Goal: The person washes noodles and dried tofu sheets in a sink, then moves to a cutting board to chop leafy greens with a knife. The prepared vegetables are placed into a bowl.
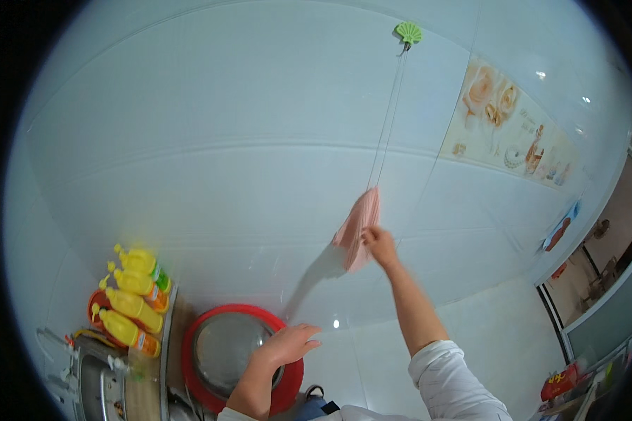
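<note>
A pink cloth (355,234) hangs against the white tiled wall from a long, thin looped cord (385,131). The cord runs up to a green shell-shaped wall hook (408,33). My right hand (380,246) is at the cloth's right side, its fingers curled in on the fabric. Lower down, my left hand (294,343) holds nothing, with thumb and fingers apart. From my view it overlaps the right side of a metal basin (229,347), which sits within a red plastic basin (190,363).
Several yellow pump bottles (131,268) line the counter (143,389) at left, beside a steel sink (92,379) and its faucet (52,337). A floral tile panel (505,121) is on the wall. A doorway (592,258) opens at right, near a red package (558,383).
</note>
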`<state>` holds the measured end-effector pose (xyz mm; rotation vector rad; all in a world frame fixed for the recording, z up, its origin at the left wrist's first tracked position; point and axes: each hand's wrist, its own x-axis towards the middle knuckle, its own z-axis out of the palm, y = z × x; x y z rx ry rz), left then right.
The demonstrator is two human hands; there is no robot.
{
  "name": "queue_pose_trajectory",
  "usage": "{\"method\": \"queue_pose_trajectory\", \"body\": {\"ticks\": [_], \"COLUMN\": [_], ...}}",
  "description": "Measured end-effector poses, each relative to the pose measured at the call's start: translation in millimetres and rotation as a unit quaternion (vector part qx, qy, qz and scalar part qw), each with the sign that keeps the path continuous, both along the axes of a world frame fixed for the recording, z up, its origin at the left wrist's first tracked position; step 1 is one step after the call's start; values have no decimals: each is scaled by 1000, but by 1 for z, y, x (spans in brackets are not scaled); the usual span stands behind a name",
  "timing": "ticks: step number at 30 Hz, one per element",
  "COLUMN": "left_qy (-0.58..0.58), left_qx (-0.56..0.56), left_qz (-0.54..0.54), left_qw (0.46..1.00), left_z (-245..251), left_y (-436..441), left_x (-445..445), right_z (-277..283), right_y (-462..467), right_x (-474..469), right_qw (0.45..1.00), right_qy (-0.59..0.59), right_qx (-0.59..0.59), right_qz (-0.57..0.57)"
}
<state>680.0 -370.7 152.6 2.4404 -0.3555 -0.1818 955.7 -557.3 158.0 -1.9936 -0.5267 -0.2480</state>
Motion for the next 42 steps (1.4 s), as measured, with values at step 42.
{"method": "queue_pose_trajectory", "body": {"ticks": [42], "left_qy": [44], "left_qx": [-868], "left_qz": [134], "left_qw": [477], "left_z": [47], "left_y": [-150], "left_x": [131], "right_z": [46], "right_y": [-66], "right_x": [-133], "right_qw": [855], "right_qy": [358], "right_qx": [345], "right_qz": [150]}}
